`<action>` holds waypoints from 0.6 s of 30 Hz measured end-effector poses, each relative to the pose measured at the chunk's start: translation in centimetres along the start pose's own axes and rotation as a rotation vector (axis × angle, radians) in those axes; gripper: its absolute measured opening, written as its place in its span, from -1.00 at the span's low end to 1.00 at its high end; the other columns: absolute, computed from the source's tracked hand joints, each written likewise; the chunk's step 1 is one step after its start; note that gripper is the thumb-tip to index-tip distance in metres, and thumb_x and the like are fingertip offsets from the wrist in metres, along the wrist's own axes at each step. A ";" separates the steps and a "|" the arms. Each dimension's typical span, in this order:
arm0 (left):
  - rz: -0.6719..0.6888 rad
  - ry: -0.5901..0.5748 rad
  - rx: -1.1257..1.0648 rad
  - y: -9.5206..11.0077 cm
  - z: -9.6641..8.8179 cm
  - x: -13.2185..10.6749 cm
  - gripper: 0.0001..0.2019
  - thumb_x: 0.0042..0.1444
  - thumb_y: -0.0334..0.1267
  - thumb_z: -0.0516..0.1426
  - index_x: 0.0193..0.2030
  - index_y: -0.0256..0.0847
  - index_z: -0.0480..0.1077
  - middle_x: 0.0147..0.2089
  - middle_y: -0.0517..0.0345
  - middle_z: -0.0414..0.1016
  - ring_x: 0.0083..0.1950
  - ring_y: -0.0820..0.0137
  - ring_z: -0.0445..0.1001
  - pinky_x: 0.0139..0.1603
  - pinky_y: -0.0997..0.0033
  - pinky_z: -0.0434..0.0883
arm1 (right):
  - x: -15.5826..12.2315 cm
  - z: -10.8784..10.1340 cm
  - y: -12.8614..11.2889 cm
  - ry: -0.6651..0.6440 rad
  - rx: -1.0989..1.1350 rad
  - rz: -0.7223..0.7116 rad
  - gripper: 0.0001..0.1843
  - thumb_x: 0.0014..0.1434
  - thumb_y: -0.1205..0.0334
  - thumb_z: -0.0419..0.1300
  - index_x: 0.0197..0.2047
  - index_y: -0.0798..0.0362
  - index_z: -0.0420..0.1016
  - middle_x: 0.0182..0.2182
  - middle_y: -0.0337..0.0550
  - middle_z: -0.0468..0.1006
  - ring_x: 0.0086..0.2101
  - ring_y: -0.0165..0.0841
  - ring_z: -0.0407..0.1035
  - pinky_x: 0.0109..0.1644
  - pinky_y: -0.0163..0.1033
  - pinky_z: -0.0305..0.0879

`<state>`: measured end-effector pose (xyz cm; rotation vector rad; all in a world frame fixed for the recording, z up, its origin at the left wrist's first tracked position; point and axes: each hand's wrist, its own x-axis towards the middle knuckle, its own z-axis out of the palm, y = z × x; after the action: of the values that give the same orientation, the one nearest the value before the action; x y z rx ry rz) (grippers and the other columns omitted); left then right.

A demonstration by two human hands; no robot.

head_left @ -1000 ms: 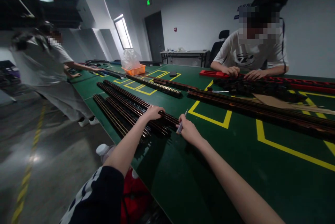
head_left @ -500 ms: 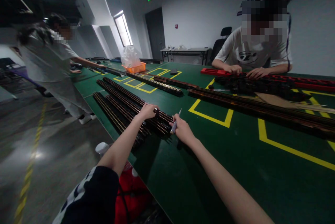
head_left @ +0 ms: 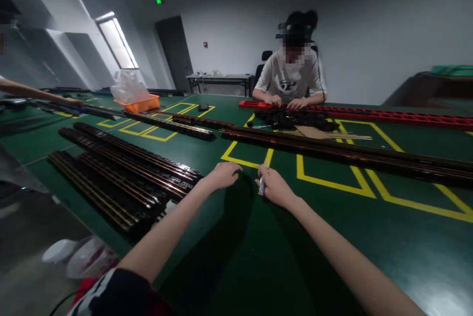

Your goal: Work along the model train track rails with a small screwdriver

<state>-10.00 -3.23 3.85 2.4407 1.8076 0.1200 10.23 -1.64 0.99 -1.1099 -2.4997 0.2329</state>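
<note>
My left hand [head_left: 225,174] hovers over the green table, fingers apart and gently curved, with nothing visible in them. Just to its right, my right hand [head_left: 275,186] is closed around a slim silver pointed tool [head_left: 262,185], tip upward; its exact kind is unclear. Long dark rails [head_left: 136,158] with shiny copper-coloured strips lie side by side left of my hands. The nearest rail ends sit behind my left forearm. Beyond both hands, more of these long rails [head_left: 332,151] stretch across the table.
A co-worker [head_left: 291,75] handles dark parts [head_left: 295,119] beside a red slotted rack [head_left: 391,115]. An orange basket [head_left: 142,104] with a plastic bag stands at the back left. Yellow tape marks [head_left: 332,185] the green table [head_left: 229,276]. Another person's arm [head_left: 40,93] reaches in at left.
My view has swung right. My left hand has come away from the rails and opened toward my right hand. The right hand still holds the silver tool, now clear of the rail ends.
</note>
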 end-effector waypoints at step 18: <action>0.156 0.294 -0.060 13.5 6.4 13.4 -0.50 0.27 -0.18 -0.14 0.34 -0.21 0.04 0.40 0.01 -0.05 0.41 0.21 -0.08 0.37 0.08 0.03 | -8.4 -5.9 17.7 0.399 -0.398 0.396 -0.75 0.15 0.26 0.02 -0.10 0.16 0.30 0.16 0.21 0.28 0.18 -0.04 0.14 0.19 0.05 0.10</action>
<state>7.53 5.44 -0.73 2.6317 1.6798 0.5651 29.80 3.96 -1.47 -1.6224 -2.0013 -0.3645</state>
